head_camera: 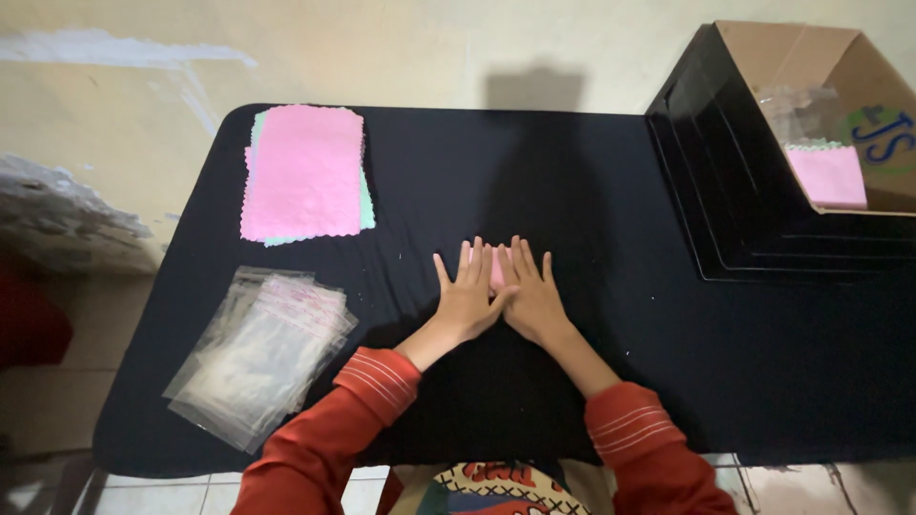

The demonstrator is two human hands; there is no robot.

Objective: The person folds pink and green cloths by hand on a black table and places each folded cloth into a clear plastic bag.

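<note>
Both my hands lie flat, side by side, in the middle of a black-covered table (592,191). My left hand (468,298) and my right hand (530,296) press down on a small folded pink cloth (496,272), of which only a thin strip shows between the fingers. Fingers of both hands are spread and point away from me. A stack of pink and green cloths (303,174) with wavy edges lies at the far left of the table. A pile of clear plastic bags (260,351) lies at the near left.
A cardboard box (840,76) stands at the far right on black stepped trays (725,172); it holds a bagged pink cloth (828,175). A pale wall and floor lie beyond the table's far edge.
</note>
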